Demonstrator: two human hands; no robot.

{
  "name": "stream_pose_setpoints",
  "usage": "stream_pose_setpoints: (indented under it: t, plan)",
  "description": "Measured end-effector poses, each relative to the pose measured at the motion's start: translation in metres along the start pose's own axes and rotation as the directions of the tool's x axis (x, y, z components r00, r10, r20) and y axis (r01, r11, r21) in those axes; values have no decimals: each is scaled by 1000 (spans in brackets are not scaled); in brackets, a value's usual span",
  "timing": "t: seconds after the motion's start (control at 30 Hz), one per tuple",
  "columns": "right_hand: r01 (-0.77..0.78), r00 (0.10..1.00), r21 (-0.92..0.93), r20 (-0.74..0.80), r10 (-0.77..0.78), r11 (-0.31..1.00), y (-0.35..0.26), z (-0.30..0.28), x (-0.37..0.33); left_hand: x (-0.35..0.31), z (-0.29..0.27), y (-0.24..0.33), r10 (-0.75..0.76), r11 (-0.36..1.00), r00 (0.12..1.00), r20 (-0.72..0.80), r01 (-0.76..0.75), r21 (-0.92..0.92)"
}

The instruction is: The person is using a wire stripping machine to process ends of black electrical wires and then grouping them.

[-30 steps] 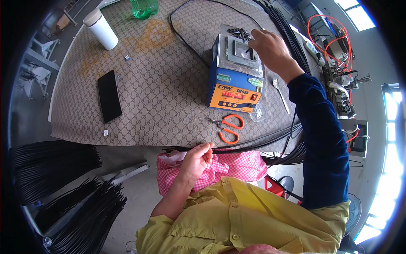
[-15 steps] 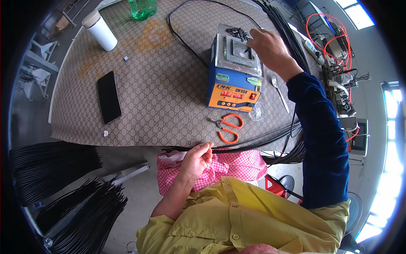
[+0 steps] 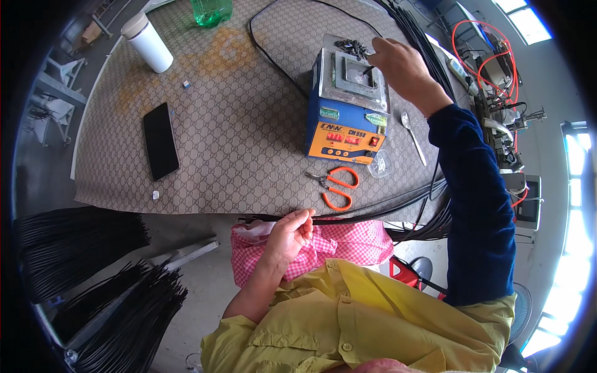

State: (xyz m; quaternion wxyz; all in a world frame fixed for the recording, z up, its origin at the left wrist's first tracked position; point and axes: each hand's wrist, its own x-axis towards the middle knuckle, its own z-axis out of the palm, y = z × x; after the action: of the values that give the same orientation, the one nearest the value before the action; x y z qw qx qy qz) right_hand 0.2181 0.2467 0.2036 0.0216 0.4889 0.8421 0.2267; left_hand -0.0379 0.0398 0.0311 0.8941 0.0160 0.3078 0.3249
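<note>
Above the blue box (image 3: 351,117), my right hand (image 3: 404,67) pinches a dark lead (image 3: 368,70), likely light, best gripped high; left hand (image 3: 290,236) clasps cables (image 3: 342,221).

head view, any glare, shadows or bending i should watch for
Head view: the windows at right are blown out to white; in the head view, the table darkens in shadow left of the blue-and-orange machine; the head view's fisheye lens bows straight edges near the rim and leaves the corners black.

The patterned table (image 3: 236,137) carries a phone (image 3: 161,142), white flask (image 3: 152,47), green bottle (image 3: 212,11), snips (image 3: 327,181), spoon (image 3: 413,137) and blue-orange machine (image 3: 348,126).
</note>
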Motion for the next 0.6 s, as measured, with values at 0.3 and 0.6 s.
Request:
stream_pose_setpoints:
  t: [0.3, 0.6]
  plan:
    - [-137, 990, 344, 74, 119, 929, 17, 2, -20, 0, 6, 0, 16, 999, 1000, -2, -16, 32]
    - [-303, 948, 480, 238, 210, 823, 15, -4, -21, -1, 5, 0, 18, 999, 1000, -12, -18, 26]
